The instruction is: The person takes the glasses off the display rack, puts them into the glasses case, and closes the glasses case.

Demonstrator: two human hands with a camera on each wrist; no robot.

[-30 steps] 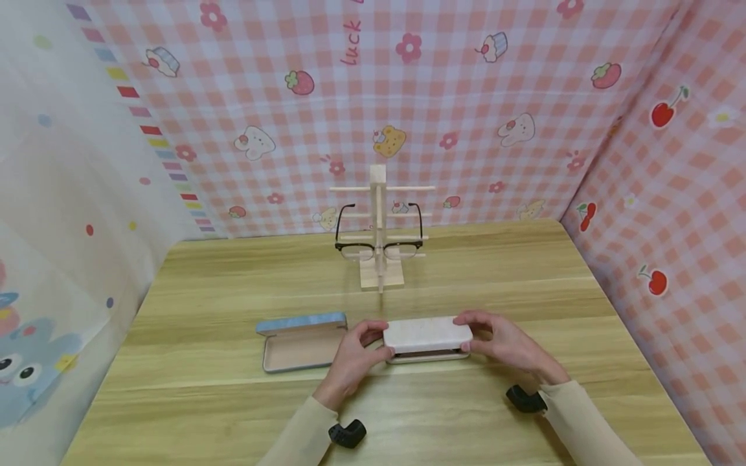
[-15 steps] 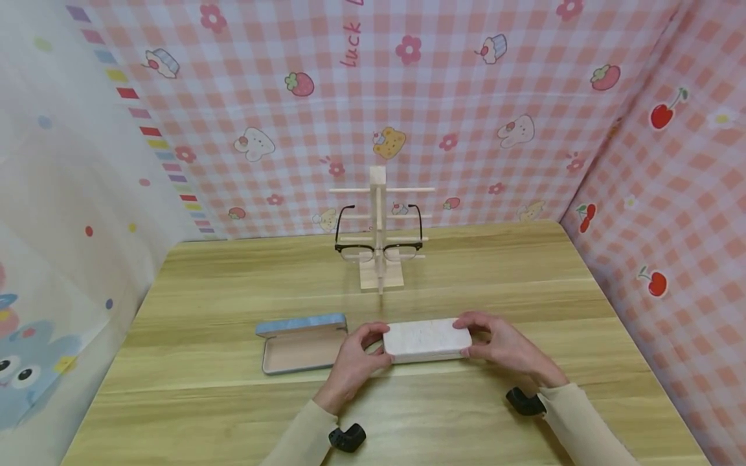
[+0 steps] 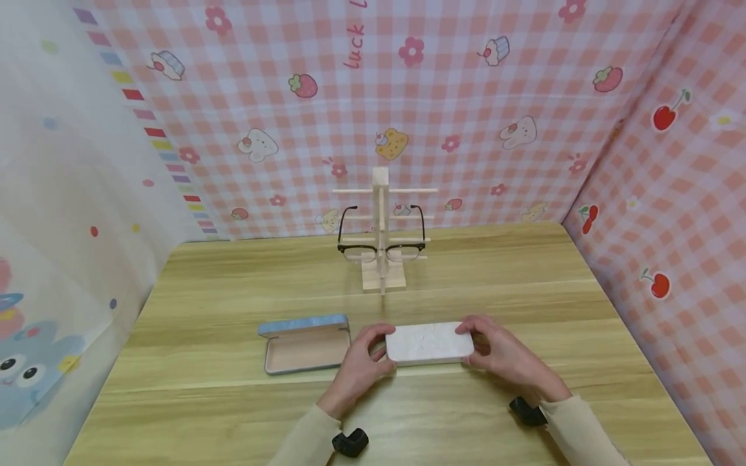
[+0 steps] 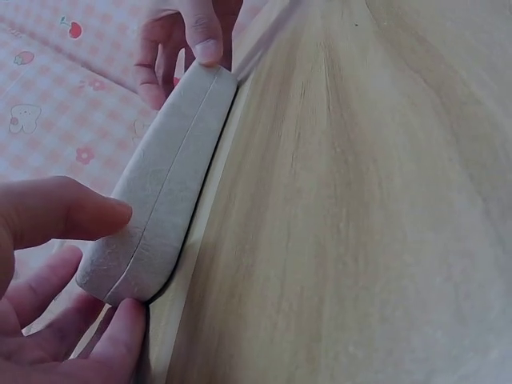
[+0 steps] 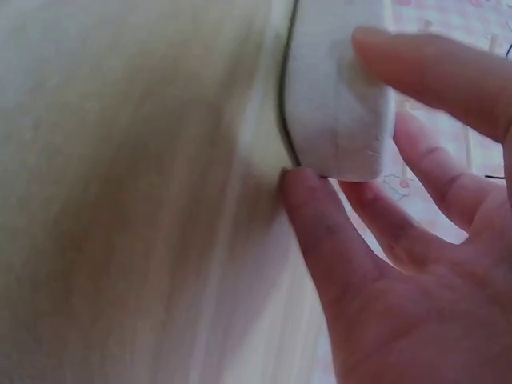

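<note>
A white glasses case (image 3: 430, 342) lies crosswise in front of the person, its lid down and a thin seam running along its side in the left wrist view. My left hand (image 3: 360, 366) grips its left end, fingers on top and thumb at the near lower edge. At the opposite end my right hand (image 3: 507, 356) pinches the case the same way. Whether its underside touches the table I cannot tell. Just left of the left hand, a blue glasses case (image 3: 303, 325) stands with its lid up, showing a beige inside.
Behind the cases rises a wooden display stand (image 3: 381, 176) with several thin crossbars. Black-rimmed glasses (image 3: 406, 246) hang on it. Pink checked cloth (image 3: 466, 84) walls the back and right of the wooden table (image 3: 221, 278); a white printed cloth (image 3: 64, 194) hangs at the left.
One second ago the white case's lid stood slightly ajar; both hands have pressed it down. The case now tips a little, showing more of its top. The blue case and stand keep their places.
</note>
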